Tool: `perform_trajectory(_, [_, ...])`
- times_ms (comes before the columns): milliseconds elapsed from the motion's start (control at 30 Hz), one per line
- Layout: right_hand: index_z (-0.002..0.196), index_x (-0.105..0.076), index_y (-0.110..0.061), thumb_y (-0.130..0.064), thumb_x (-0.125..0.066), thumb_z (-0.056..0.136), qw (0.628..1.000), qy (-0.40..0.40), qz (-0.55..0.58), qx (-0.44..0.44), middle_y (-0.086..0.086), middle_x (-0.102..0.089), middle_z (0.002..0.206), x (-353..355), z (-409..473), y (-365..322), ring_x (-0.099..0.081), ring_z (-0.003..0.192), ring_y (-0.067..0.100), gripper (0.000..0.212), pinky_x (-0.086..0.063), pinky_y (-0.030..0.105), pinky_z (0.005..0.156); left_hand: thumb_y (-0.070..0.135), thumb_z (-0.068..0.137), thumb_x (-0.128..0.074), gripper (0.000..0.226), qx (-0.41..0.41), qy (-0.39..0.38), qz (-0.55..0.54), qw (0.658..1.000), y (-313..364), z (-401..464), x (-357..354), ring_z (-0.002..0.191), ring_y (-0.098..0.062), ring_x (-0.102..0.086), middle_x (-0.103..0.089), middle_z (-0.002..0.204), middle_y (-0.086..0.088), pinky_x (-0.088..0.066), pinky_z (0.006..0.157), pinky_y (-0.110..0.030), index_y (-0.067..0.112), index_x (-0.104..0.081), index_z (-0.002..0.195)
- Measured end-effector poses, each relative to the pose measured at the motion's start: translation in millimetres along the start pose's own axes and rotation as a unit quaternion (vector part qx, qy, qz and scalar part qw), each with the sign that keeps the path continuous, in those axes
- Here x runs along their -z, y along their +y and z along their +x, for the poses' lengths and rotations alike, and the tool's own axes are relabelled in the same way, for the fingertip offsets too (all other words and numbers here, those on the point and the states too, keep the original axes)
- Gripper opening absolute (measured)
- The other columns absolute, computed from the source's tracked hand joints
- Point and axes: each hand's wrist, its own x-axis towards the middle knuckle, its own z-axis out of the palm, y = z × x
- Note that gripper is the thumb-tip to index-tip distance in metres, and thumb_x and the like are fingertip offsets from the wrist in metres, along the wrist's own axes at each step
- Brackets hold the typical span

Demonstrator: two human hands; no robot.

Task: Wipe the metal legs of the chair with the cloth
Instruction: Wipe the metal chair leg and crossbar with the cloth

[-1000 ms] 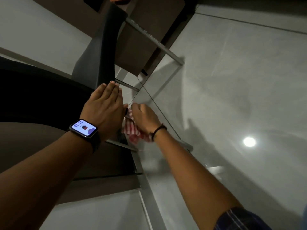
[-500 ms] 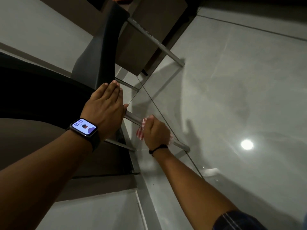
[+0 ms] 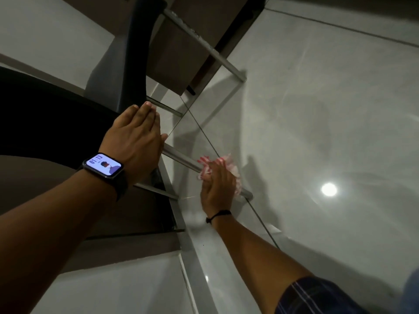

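Observation:
A dark chair (image 3: 127,71) stands on a glossy floor, its round metal legs running down to the right. My right hand (image 3: 217,186) is wrapped around the near leg (image 3: 181,158) close to its foot, with a red-and-white striped cloth (image 3: 226,164) bunched between palm and metal. My left hand (image 3: 136,139), a smartwatch on its wrist, lies flat with fingers together against the chair's dark seat edge, at the top of that same leg. A second long leg (image 3: 204,45) slants across the upper middle, and two shorter leg ends (image 3: 167,108) show near the left hand.
Pale glossy floor tiles (image 3: 317,132) spread to the right, with a bright lamp reflection (image 3: 328,189). A brown cabinet or door panel (image 3: 181,53) stands behind the chair. A dark surface (image 3: 34,121) fills the left, and a grey raised threshold strip (image 3: 192,257) runs down the middle.
My right hand has slid the cloth down the near leg, from just under the seat beside my left hand to near the leg's foot. My left hand has stayed on the seat edge.

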Motion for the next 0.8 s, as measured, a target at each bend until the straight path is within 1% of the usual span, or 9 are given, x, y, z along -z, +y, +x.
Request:
perform_trajectory(67, [0.092, -0.07, -0.015, -0.041, -0.03, 0.106, 0.997, -0.012, 0.03, -0.07, 0.011, -0.076, 0.086, 10.2, 5.0, 12.3, -0.072, 0.079, 0.034, 0.05, -0.061, 0.048, 0.075, 0.045, 0.095, 0.008, 0.079, 0.0, -0.003, 0.001, 1.0, 0.4, 0.4, -0.3, 0.156, -0.029, -0.008, -0.016, 0.166, -0.017, -0.008, 0.126, -0.045, 0.003, -0.019, 0.157])
perform_trajectory(133, [0.072, -0.059, -0.018, -0.049, -0.026, 0.101, 0.985, -0.081, 0.054, -0.142, 0.015, -0.072, 0.072, 22.8, 24.7, 16.7, -0.069, 0.068, 0.037, 0.053, -0.055, 0.045, 0.063, 0.044, 0.094, 0.009, 0.08, -0.002, -0.002, 0.001, 1.0, -0.1, -0.6, 0.4, 0.156, -0.028, -0.007, -0.015, 0.167, -0.016, -0.007, 0.126, -0.045, 0.003, -0.018, 0.157])
perform_trajectory(233, [0.072, -0.062, -0.018, -0.05, -0.031, 0.104, 0.956, -0.178, 0.061, -0.226, 0.015, -0.076, 0.083, 42.2, 47.4, 21.4, -0.072, 0.083, 0.036, 0.055, -0.061, 0.048, 0.079, 0.044, 0.094, 0.009, 0.079, -0.002, -0.004, 0.001, 1.0, -0.7, -1.6, 2.7, 0.156, -0.028, -0.006, -0.014, 0.167, -0.016, -0.006, 0.127, -0.044, 0.004, -0.016, 0.158])
perform_trajectory(300, [0.084, -0.072, -0.011, -0.038, -0.036, 0.114, 0.954, -0.16, 0.079, -0.24, 0.014, -0.082, 0.092, 48.5, 39.8, 24.0, -0.077, 0.091, 0.035, 0.054, -0.063, 0.051, 0.09, 0.045, 0.094, 0.01, 0.079, -0.001, -0.01, 0.006, 1.0, -0.6, -0.8, 4.2, 0.156, -0.028, -0.005, -0.012, 0.167, -0.015, -0.006, 0.127, -0.044, 0.005, -0.015, 0.158])
perform_trajectory(400, [0.118, -0.075, -0.007, -0.015, -0.044, 0.114, 0.989, -0.085, 0.051, -0.114, 0.017, -0.08, 0.122, 41.5, -4.5, 29.7, -0.074, 0.124, 0.037, 0.032, -0.053, 0.056, 0.118, 0.045, 0.095, 0.008, 0.078, -0.001, -0.011, 0.005, 1.0, -2.0, -2.2, 4.1, 0.156, -0.028, -0.006, -0.015, 0.167, -0.015, -0.007, 0.126, -0.045, 0.005, -0.017, 0.157])
perform_trajectory(467, [0.15, -0.06, -0.008, -0.01, -0.05, 0.114, 0.993, -0.085, 0.049, -0.07, 0.015, -0.06, 0.159, 37.9, -25.7, 37.8, -0.049, 0.156, 0.032, 0.038, -0.033, 0.05, 0.136, 0.045, 0.097, 0.006, 0.077, -0.005, -0.005, 0.004, 1.0, -2.4, -2.8, 3.1, 0.156, -0.028, -0.009, -0.02, 0.166, -0.015, -0.008, 0.126, -0.045, 0.005, -0.022, 0.156])
perform_trajectory(600, [0.148, -0.064, -0.007, -0.016, -0.05, 0.114, 0.984, -0.097, -0.034, -0.143, 0.013, -0.061, 0.159, 43.7, -17.4, 61.4, -0.052, 0.153, 0.031, 0.038, -0.037, 0.046, 0.13, 0.043, 0.098, 0.001, 0.075, -0.01, 0.0, -0.003, 1.0, -1.0, -2.5, 2.7, 0.155, -0.029, -0.014, -0.025, 0.164, -0.017, -0.009, 0.126, -0.045, 0.004, -0.027, 0.155])
perform_trajectory(700, [0.129, -0.075, -0.008, -0.024, -0.037, 0.116, 0.963, -0.125, -0.098, -0.217, 0.016, -0.074, 0.14, 49.8, 7.3, 62.5, -0.065, 0.137, 0.034, 0.044, -0.05, 0.044, 0.116, 0.043, 0.099, 0.0, 0.074, -0.01, 0.004, 0.001, 1.0, -0.8, -3.1, 4.0, 0.155, -0.029, -0.015, -0.025, 0.164, -0.017, -0.01, 0.126, -0.045, 0.003, -0.027, 0.154])
perform_trajectory(800, [0.115, -0.078, -0.005, -0.031, -0.036, 0.117, 0.941, -0.199, -0.062, -0.265, 0.019, -0.08, 0.122, 51.0, 26.2, 59.3, -0.073, 0.118, 0.038, 0.05, -0.056, 0.046, 0.106, 0.043, 0.099, -0.001, 0.074, -0.006, -0.013, -0.002, 1.0, -1.2, -5.0, 5.8, 0.154, -0.029, -0.017, -0.028, 0.163, -0.018, -0.01, 0.126, -0.045, 0.002, -0.032, 0.153])
